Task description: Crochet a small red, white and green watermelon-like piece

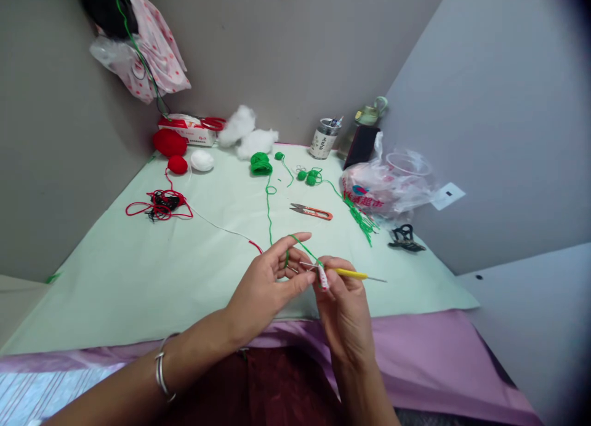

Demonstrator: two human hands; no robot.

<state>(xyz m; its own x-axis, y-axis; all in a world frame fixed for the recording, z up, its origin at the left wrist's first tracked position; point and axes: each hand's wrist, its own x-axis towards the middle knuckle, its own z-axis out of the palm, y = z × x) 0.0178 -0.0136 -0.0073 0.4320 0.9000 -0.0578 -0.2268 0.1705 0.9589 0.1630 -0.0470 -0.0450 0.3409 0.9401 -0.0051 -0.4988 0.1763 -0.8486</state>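
I hold my right hand (344,303) closed around a yellow-handled hook (351,273), thumb and fingers pressed together, and the same fingers steady a small white and red piece (323,278). That piece sits between my two hands, above the near part of the pale green tablecloth (203,278), with the hook's thin metal shaft pointing left beside it and the handle sticking out to the right. My left hand (268,281) is half open: the index finger stretches out with green yarn (307,250) running from it to the piece, while the other fingers curl loosely. My left thumb reaches close to the piece, but I can't tell whether it pinches it. A silver bracelet (160,373) circles my left forearm. Beyond my hands lie orange-handled snips (321,213), blades toward the left, and farther back a green yarn ball (261,164) whose strand trails down toward my left hand. To the right, cut green strands (362,221) lie against a plastic bag (388,186), with a black hair clip (406,238) nearer me. Over on the left, tangled red and black yarn (166,203) rests in front of a small red ball (178,164) and a white ball (202,161).
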